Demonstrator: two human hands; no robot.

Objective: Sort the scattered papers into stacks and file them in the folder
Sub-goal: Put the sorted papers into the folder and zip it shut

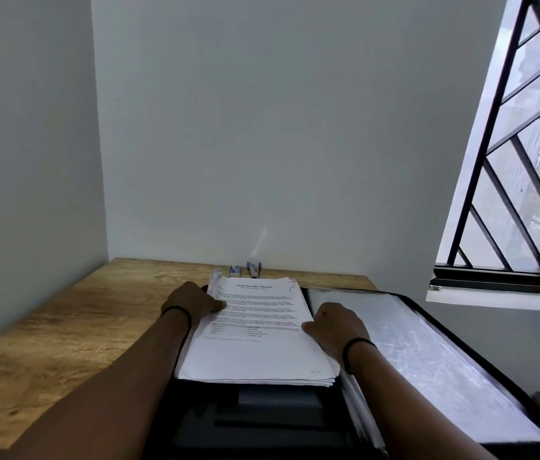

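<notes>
A thick stack of printed white papers [255,343] lies on the left half of an open black folder [262,416] on the wooden desk. My left hand [192,302] holds the stack's left edge, thumb on the top sheet. My right hand [335,323] grips the stack's right edge, fingers curled around it. The folder's right half carries clear plastic sleeves [421,353] and reaches past the desk's right end.
The wooden desk [63,333] sits in a corner of white walls. A small blue-and-white box [234,269] and a stapler [254,269] lie at the back against the wall. A barred window [527,161] stands to the right.
</notes>
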